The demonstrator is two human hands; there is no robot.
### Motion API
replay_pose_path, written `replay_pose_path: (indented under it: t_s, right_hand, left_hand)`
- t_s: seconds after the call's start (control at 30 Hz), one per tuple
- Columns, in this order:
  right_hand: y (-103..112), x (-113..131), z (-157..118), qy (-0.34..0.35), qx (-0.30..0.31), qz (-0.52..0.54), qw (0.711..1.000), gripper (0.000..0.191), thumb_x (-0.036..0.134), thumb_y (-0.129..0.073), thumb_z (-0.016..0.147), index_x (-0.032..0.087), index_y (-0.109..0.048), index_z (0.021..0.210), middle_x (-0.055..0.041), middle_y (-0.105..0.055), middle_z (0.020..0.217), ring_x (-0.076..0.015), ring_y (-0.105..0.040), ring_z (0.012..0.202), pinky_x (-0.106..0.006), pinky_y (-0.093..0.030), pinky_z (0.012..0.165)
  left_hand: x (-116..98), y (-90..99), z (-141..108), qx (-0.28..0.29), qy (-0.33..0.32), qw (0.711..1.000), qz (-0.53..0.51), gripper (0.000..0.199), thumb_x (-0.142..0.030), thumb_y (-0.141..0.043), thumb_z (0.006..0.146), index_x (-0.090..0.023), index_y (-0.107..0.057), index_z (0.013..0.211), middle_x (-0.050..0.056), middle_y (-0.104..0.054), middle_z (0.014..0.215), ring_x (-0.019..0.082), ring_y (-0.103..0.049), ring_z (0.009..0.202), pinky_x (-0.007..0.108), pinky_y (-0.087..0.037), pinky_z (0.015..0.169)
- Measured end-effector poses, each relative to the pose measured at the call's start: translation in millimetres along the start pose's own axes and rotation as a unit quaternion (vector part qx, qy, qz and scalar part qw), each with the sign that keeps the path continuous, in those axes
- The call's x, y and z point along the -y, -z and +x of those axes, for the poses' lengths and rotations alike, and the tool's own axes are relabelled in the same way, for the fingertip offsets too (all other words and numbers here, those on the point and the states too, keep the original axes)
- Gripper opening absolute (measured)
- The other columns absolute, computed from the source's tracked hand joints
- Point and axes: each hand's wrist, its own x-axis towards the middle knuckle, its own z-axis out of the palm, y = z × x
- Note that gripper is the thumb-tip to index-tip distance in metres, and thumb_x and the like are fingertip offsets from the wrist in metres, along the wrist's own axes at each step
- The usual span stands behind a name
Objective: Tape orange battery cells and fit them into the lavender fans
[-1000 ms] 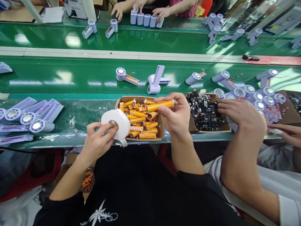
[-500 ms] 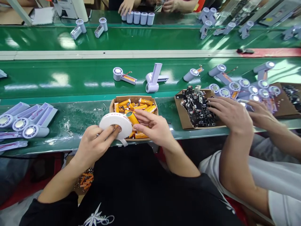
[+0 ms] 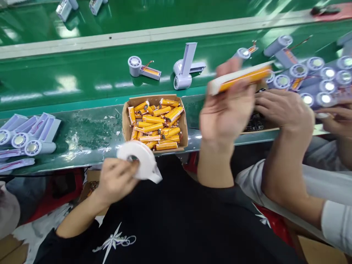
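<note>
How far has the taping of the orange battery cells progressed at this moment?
Done: the battery cell in the right hand already carries a white strip along its top. In hand: the left hand holds the white tape roll. Left: the cardboard box is still full of untaped cells.
</note>
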Motion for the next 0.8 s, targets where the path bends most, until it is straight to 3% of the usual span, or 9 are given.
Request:
replay_pose_path:
  t_s: [0.1,0.23,0.33,0.43,0.5,0.6,0.67,0.8]
  right_hand:
    - [34,1,13,0.0,-0.03,-0.016,0.999,0.038,0.04,-0.082,0.096,0.039,-0.068,0.131,0.0041,-0.068,0.155,-0.0281,-0.058,0.156,-0.043,-0.063,0.116]
    - [51,-22,-29,-0.094,-0.041,-0.021,0.995,0.062,0.038,-0.1,0.075,0.036,-0.062,0.124,-0.0013,-0.081,0.128,-0.0274,-0.078,0.129,-0.045,-0.07,0.104]
    - [66,-31,-53,-0.094,-0.071,-0.024,0.993,0.063,0.035,-0.101,0.076,0.035,-0.054,0.118,0.0013,-0.082,0.118,-0.0246,-0.083,0.116,-0.045,-0.07,0.101]
    - [84,-29,-59,-0.095,-0.082,-0.029,0.992,0.064,0.035,-0.099,0.079,0.036,-0.046,0.115,0.0031,-0.084,0.114,-0.0242,-0.084,0.114,-0.048,-0.07,0.102]
    - [94,-28,-60,-0.122,-0.074,-0.013,0.99,0.067,0.038,-0.099,0.079,0.036,-0.042,0.113,0.0031,-0.085,0.109,-0.0243,-0.086,0.11,-0.046,-0.071,0.1]
    - [100,-32,-59,-0.172,-0.058,0.019,0.983,0.072,0.045,-0.1,0.078,0.034,-0.037,0.109,0.0006,-0.088,0.1,-0.0262,-0.088,0.099,-0.043,-0.073,0.09]
    - [101,-36,-59,-0.192,-0.048,0.028,0.98,0.074,0.049,-0.099,0.078,0.034,-0.033,0.107,-0.003,-0.089,0.103,-0.0282,-0.088,0.094,-0.042,-0.073,0.083]
    - [98,-38,-60,-0.213,-0.02,0.012,0.977,0.072,0.05,-0.097,0.08,0.033,-0.032,0.106,-0.008,-0.088,0.111,-0.0299,-0.088,0.093,-0.041,-0.073,0.079]
  left_hand:
    - [49,5.9,-27,-0.02,0.158,0.985,0.061,0.02,-0.033,-0.077,0.096,-0.026,-0.076,0.116,0.007,-0.077,0.105,0.028,-0.064,0.103,0.045,-0.048,0.095]
    - [104,-0.7,-50,0.024,0.342,0.936,0.074,0.034,-0.043,-0.074,0.094,-0.024,-0.077,0.121,0.011,-0.077,0.12,0.033,-0.06,0.12,0.051,-0.047,0.111]
    - [113,-3.5,-53,0.067,0.369,0.924,0.079,0.048,-0.042,-0.072,0.093,-0.022,-0.073,0.137,0.014,-0.074,0.137,0.034,-0.056,0.132,0.054,-0.041,0.12]
    - [102,1.6,-31,0.043,0.308,0.946,0.087,0.046,-0.038,-0.068,0.098,-0.024,-0.069,0.142,0.015,-0.073,0.14,0.033,-0.061,0.13,0.055,-0.042,0.119]
    - [96,2.8,2,0.006,0.241,0.967,0.081,0.041,-0.034,-0.067,0.1,-0.027,-0.069,0.14,0.012,-0.077,0.131,0.031,-0.067,0.122,0.054,-0.045,0.115]
    - [90,-15.5,85,0.014,0.142,0.989,0.035,0.034,-0.033,-0.067,0.101,-0.027,-0.07,0.134,0.009,-0.08,0.12,0.029,-0.069,0.116,0.05,-0.049,0.111]
    - [84,-46.1,157,0.07,0.105,0.992,-0.004,0.029,-0.039,-0.062,0.102,-0.025,-0.071,0.126,0.009,-0.079,0.12,0.029,-0.068,0.118,0.047,-0.051,0.11]
    - [66,-137.8,293,0.222,0.105,0.969,-0.035,0.043,-0.052,-0.059,0.102,-0.016,-0.067,0.125,0.014,-0.074,0.131,0.031,-0.063,0.125,0.045,-0.049,0.113]
